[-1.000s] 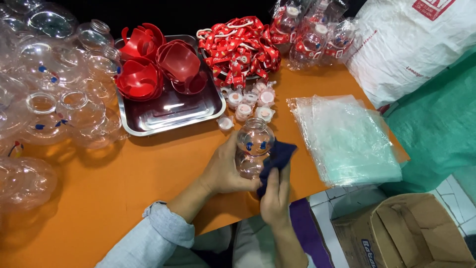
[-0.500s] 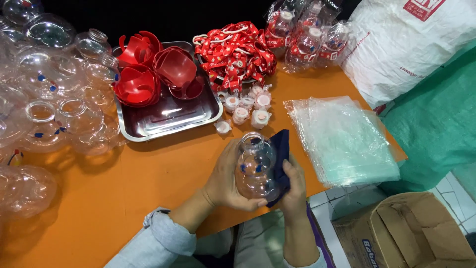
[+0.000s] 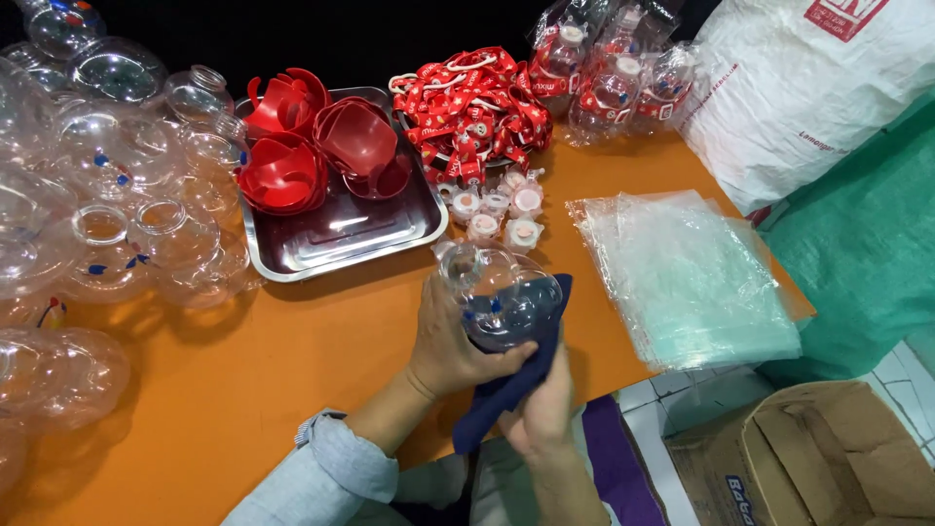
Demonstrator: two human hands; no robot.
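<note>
A smooth orange table (image 3: 243, 390) carries everything. At its left edge lies a heap of clear, glossy, round-bodied plastic bottles (image 3: 88, 224) with small blue and red marks. A white woven sack (image 3: 808, 88) bulges at the far right, and a flat stack of thin, crinkly clear plastic bags (image 3: 691, 278) rests near it. A shiny rectangular steel tray (image 3: 331, 239) holds curved red plastic pieces (image 3: 321, 151), with a tangle of red printed straps (image 3: 477, 102) beside it and small white-and-pink caps (image 3: 502, 209) just in front.

Above the near edge of the table, the left hand (image 3: 448, 341) is wrapped around a clear globe-shaped bottle (image 3: 506, 302), gripping its body. The bottle lies tilted, its long axis slanting from lower right to upper left, with the open neck pointing up and left toward the tray. The right hand (image 3: 545, 409) clasps a soft dark blue cloth (image 3: 506, 390) pressed against the bottle's underside.
</note>
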